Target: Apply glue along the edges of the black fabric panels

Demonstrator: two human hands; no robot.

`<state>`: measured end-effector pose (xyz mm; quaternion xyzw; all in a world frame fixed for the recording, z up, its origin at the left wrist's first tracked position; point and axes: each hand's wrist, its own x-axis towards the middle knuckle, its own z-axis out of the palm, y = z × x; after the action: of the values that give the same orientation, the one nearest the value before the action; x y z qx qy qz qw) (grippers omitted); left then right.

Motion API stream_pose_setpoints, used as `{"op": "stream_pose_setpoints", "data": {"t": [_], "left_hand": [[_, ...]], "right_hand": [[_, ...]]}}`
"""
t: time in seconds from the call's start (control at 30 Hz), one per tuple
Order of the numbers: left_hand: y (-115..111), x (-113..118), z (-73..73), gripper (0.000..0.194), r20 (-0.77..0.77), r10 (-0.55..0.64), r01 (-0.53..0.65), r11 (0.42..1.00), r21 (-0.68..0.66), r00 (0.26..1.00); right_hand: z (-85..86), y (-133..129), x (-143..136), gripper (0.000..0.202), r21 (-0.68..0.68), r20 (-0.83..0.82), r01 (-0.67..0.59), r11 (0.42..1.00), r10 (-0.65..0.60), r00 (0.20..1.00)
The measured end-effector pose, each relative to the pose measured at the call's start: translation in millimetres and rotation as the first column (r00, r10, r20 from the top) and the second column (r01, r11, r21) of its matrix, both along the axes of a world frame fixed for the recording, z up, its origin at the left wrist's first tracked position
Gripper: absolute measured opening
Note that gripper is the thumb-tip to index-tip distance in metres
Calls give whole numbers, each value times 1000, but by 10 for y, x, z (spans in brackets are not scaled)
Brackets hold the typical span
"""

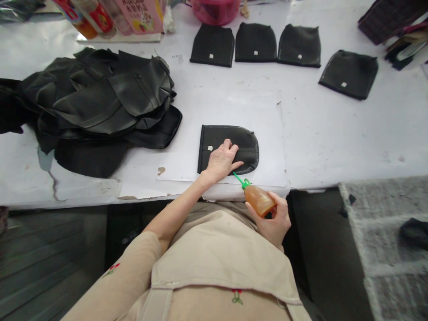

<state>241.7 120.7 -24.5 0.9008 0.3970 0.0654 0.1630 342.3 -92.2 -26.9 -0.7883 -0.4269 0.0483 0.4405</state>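
Note:
A black leather-like piece (246, 140) with one rounded end lies flat on white paper before me, a small white tag near its straight left edge. My left hand (223, 161) rests on top of it, thumb spread apart and fingers partly bent, covering some of its middle. Around a squeeze bottle (259, 200) of amber liquid, apparently glue, my right hand (277, 219) is closed. The bottle tilts so that its green nozzle tip is at the piece's near edge; whether it touches cannot be made out.
A heap of black pieces (100, 98) lies on the left of the white table (307, 147). Several similar tagged pieces (256, 42) are laid out along the back. Bottles (100, 18), a pink box (142, 15) and a pink tub (216, 10) stand behind.

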Motion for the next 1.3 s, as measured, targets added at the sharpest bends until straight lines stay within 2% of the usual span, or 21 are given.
{"op": "stream_pose_setpoints", "data": {"t": [0.13, 0.23, 0.4, 0.53, 0.77, 1.13, 1.3], "left_hand": [[26, -107, -9, 34, 166, 5, 10, 996, -93, 986], [51, -309, 13, 21, 260, 87, -62, 993, -103, 962], [84, -735, -1, 16, 209, 316, -320, 947, -16, 925], [88, -961, -75, 19, 121, 442, -438, 897, -58, 889], [78, -962, -95, 17, 13, 471, -462, 870, -170, 882], [116, -971, -115, 16, 9, 511, -497, 839, -222, 859], [128, -973, -133, 17, 18, 522, -502, 828, -251, 853]], "right_hand": [[6, 39, -49, 61, 17, -4, -35, 999, 35, 999], [8, 69, -77, 61, 3, 4, -55, 999, 55, 999], [7, 128, -120, 60, 11, 1, -97, 995, 97, 995], [-5, 171, -148, 60, 8, -4, -134, 991, 134, 991], [-18, 266, -219, 61, -4, 10, -194, 981, 194, 981], [4, 490, -356, 60, 1, 2, -332, 943, 332, 943], [16, 553, -408, 57, -23, -82, -373, 927, 370, 925]]}}
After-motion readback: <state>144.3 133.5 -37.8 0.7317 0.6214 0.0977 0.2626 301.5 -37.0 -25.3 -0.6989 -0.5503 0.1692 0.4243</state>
